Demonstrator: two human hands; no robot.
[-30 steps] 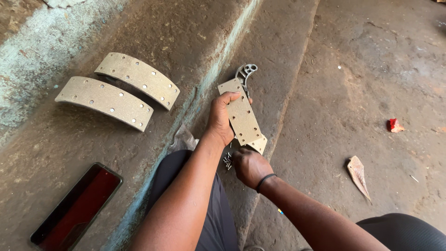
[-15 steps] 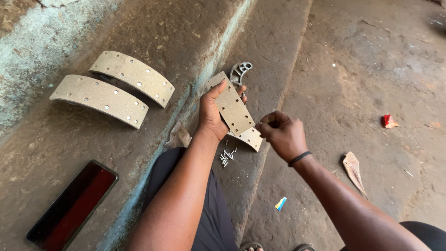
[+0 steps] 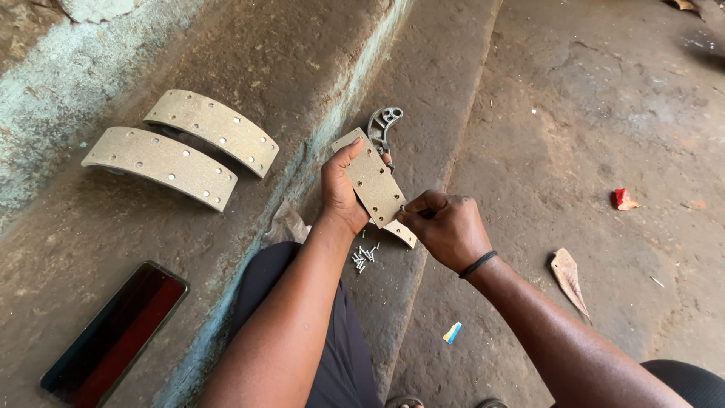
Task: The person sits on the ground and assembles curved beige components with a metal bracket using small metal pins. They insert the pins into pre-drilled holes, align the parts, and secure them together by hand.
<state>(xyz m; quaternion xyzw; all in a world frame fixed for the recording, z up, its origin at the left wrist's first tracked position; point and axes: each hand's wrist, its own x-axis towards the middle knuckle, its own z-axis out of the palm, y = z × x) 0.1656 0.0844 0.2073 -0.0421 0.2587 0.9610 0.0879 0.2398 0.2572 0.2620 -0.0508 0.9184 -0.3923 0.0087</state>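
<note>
Concrete ledge [image 3: 249,45] carries two lined brake shoes [image 3: 189,147] | left hand [image 3: 341,193] fingers clamped on brake lining strip [image 3: 375,187], held over ledge edge | right hand [image 3: 445,227] fingers pinched together on small rivet [image 3: 403,209] at strip | loose rivets [image 3: 364,257] below

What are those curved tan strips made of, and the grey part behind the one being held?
The held curved strip and the two strips on the ledge look like matte, fibrous pressed friction material: speckled tan, dull, with drilled holes. The grey part behind looks like bare cast or stamped metal, with a dull sheen and cut-outs. The loose small pins seem metallic too.
</note>
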